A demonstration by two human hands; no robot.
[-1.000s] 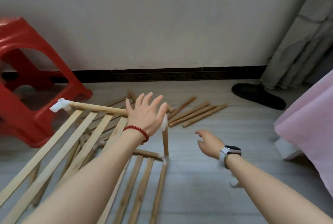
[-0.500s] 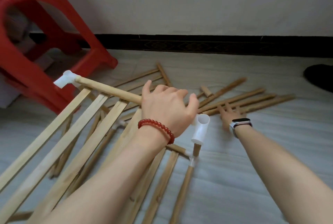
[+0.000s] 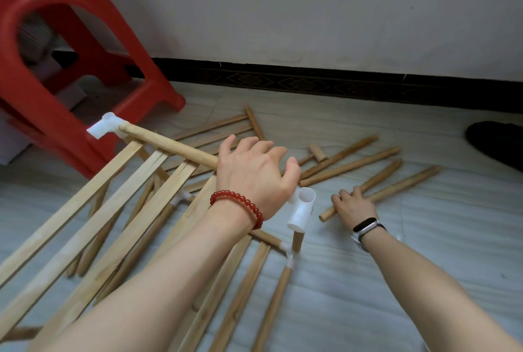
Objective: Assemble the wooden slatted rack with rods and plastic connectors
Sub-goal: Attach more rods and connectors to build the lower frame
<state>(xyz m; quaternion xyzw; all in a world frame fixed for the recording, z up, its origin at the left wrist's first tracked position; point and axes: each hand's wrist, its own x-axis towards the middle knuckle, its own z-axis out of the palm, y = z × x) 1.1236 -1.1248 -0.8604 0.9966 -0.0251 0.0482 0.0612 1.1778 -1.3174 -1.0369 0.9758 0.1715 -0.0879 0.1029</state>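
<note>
Steadying the raised slatted panel (image 3: 93, 210) with the left hand (image 3: 254, 173), fingers curled loosely over the top rod (image 3: 169, 143) where it runs into the white plastic connector (image 3: 301, 207); not a firm clench, more a draped hold with fingertips splayed. Gripping a loose wooden rod (image 3: 379, 192) on the floor with the right hand (image 3: 353, 206), fingers wrapped round it near its nearer end.

Worth noting where the pieces lie: connector just right of the left wrist, one open socket facing up and toward the camera, its lower socket sitting on a short upright rod (image 3: 297, 241). Loose rod just beside that connector, to its right, long axis running from the near end beside the connector up and away to the far right. Right hand plainly the nearer one, already on the piece; left hand occupied with the frame.

Likely next: lifting the rod, swinging its near end round toward the open socket, and pressing it in while the left hand braces. Turning on alignment of rod axis with socket axis, currently well off.

More spare rods (image 3: 351, 165) lying fanned on the floor beyond, a red plastic stool (image 3: 42, 68) at left, a dark shoe (image 3: 498, 142) at far right.
</note>
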